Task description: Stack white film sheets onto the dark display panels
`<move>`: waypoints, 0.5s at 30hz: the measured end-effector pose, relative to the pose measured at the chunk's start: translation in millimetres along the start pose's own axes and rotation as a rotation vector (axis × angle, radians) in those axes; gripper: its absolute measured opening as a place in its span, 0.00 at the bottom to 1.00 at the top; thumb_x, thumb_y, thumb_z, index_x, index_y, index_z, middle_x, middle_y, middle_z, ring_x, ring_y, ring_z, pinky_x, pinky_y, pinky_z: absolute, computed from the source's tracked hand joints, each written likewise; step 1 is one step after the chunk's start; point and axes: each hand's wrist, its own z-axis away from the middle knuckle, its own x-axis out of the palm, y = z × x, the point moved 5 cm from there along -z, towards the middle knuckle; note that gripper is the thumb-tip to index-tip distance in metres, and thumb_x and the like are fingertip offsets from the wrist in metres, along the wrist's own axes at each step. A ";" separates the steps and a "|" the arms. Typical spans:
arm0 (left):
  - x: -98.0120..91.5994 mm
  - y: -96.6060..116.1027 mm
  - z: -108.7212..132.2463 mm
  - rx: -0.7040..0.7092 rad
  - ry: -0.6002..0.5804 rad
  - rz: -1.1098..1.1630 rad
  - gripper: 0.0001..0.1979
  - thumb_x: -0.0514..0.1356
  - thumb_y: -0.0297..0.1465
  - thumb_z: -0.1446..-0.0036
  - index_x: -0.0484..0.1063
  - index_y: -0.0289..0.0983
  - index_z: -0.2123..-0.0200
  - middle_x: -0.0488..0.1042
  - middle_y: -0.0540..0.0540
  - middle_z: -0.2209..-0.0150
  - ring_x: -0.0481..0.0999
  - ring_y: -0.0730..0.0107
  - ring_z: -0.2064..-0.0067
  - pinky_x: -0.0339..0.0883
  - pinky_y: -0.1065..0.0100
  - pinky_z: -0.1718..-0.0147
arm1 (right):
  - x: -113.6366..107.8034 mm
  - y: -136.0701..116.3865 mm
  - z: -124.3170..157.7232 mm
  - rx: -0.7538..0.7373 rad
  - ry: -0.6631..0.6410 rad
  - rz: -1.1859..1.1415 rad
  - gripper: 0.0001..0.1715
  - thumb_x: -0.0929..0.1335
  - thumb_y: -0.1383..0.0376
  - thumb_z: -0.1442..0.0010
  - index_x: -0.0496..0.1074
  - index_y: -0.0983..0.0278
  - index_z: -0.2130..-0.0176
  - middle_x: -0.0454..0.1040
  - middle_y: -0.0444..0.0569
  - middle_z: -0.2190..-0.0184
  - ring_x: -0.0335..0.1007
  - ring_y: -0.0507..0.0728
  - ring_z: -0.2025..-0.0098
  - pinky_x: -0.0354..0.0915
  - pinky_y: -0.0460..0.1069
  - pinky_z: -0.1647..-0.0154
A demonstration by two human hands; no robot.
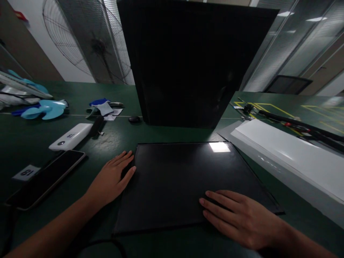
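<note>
A flat black display panel [172, 179] lies on the green table [113, 139], with a bright light reflected near its far right corner. Along the panel's left edge rests my left hand [110, 179], its fingers stretched out and the thumb at the rim. My right hand [239, 215] lies flat over the panel's near right part, fingers extended on the dark surface. Neither hand grips anything. Behind the panel stands a large dark screen [193, 68], upright and facing me.
To the left are a phone [48, 179], a white power bank [71, 136], a numbered label [26, 172] and blue fan blades [45, 109]. A black mouse [134, 119] sits near the screen. White sheets [290, 154] and a dark tube [303, 125] lie at right.
</note>
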 end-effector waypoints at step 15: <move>4.0 -1.0 0.1 0.004 -0.011 -0.032 0.41 0.47 0.56 0.28 0.71 0.31 0.30 0.67 0.34 0.26 0.63 0.43 0.24 0.58 0.41 0.25 | 49.9 61.4 0.9 0.467 -0.060 -0.228 0.24 0.62 0.62 0.21 0.69 0.65 0.71 0.69 0.44 0.75 0.61 0.49 0.74 0.50 0.50 0.69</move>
